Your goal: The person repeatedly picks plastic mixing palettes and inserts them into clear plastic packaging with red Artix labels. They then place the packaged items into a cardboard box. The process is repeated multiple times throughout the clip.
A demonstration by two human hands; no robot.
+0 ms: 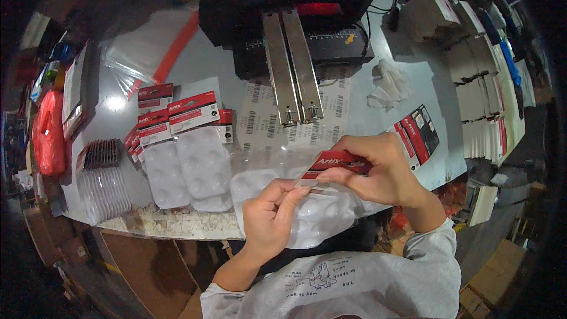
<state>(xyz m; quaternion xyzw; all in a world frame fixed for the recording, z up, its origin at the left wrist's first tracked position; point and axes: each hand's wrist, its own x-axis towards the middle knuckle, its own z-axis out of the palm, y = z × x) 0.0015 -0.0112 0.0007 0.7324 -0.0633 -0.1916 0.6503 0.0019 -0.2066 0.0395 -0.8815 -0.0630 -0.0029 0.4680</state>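
My left hand (270, 215) pinches the lower left corner of a red printed card (336, 161). My right hand (384, 168) grips the same card from the right and above. Under both hands lies a clear plastic blister tray (322, 218) with round dimples, at the near edge of the grey table (407, 112). Left of it lies a pile of packed blister trays with red cards (189, 142).
A stack of empty clear trays (105, 192) sits at the left edge. Two metal bars (292, 68) stick out from a black machine (307, 18) at the back. Loose red cards (416, 133) lie to the right, crumpled white paper (388, 84) behind them, label sheets (331, 109) in the middle, and stacked booklets (478, 71) far right.
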